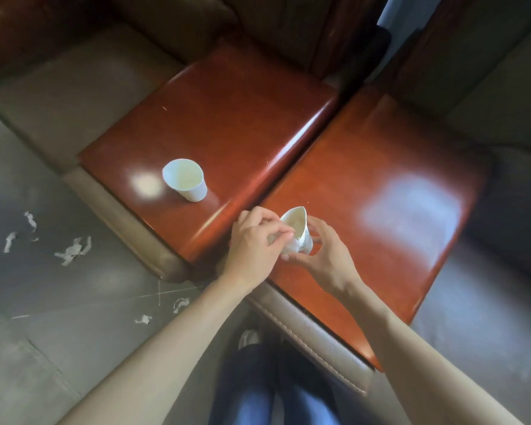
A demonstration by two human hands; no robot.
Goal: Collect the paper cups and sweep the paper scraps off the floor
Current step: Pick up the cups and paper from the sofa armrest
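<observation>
1. A squashed paper cup (299,233) is held between two bare hands above the near edge of the right-hand wooden armrest top (390,185), its rim pinched into a pointed oval and its mouth turned up and away from the camera.

2. The left hand (252,243) is seen with fingers curled over the cup's near side, the fingertips pressed against crumpled white paper at the cup's wall; exactly how much is pinched cannot be told.

3. The right hand (325,250) is curved round the cup's far side and base, thumb and forefinger forming a narrow ring beneath it.

4. A second paper cup (185,179) is left standing upright and open-mouthed on the left-hand wooden armrest top (227,118), well apart from both hands, beside a bright patch of reflected light.

5. The two glossy reddish tops are set side by side with a dark gap between them, each framed by brown leather sofa upholstery (83,96).

6. White paper scraps (73,250) are scattered over the grey tiled floor (43,302) at the left, with smaller pieces lying nearer the person's left forearm.

7. Blue trouser legs (258,391) and a shoe (249,337) are visible at the bottom, between the forearms.
</observation>
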